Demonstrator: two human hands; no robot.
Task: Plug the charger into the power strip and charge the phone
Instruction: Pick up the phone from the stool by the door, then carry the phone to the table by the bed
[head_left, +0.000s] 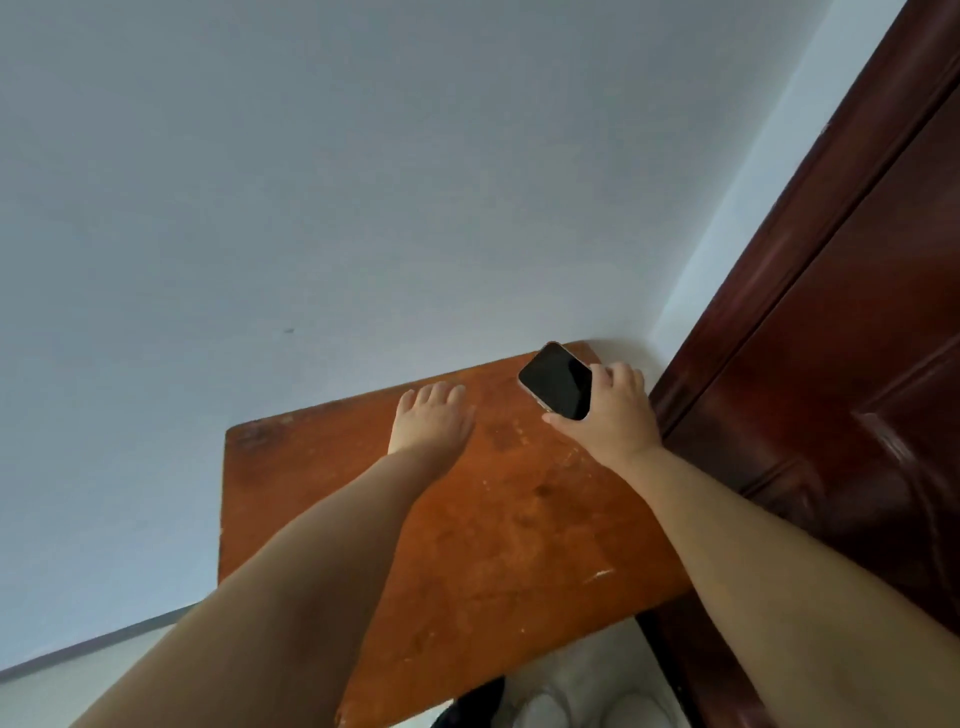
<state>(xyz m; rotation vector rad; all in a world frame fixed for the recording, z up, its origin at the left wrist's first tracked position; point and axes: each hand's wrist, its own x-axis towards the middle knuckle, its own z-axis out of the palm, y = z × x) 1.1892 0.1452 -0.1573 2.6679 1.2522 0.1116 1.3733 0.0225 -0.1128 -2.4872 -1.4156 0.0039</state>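
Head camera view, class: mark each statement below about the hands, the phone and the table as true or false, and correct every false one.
1. The right hand grips the phone. True.
2. The phone's screen is lit. False: the screen is dark.
3. The left hand rests palm down on the wooden table and holds nothing. True.
4. A charger cable is plugged into the phone. False: no cable, charger or power strip shows in this view.
5. A dark wooden door stands to the right of the table. True.
6. The phone is near the table's front left corner. False: it is at the far right corner, by the wall.
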